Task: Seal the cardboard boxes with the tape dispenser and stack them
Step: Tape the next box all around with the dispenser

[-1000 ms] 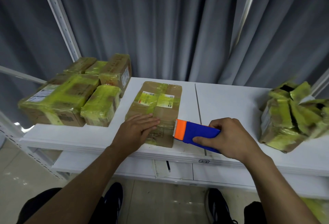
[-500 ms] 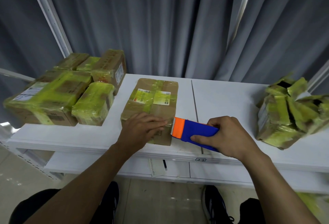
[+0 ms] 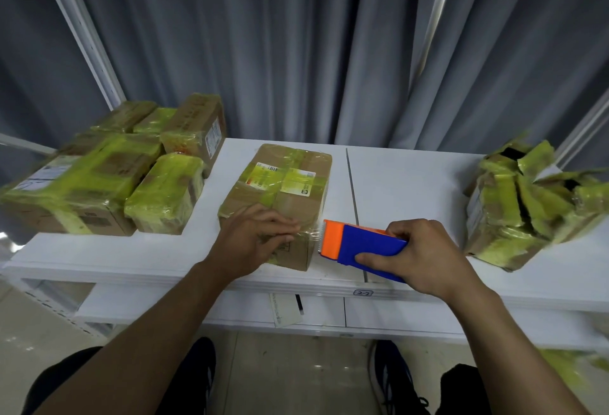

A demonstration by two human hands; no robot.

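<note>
Glossy tape [image 3: 298,180] on matt cardboard box [image 3: 296,197].

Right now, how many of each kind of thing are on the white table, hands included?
Left pile of boxes: 5 that I can tell apart
Box under the left hand: 1
Torn boxes at right: blurred, at least 1
Tape dispenser, in the right hand: 1
Hands: 2
Total: at least 10
</note>
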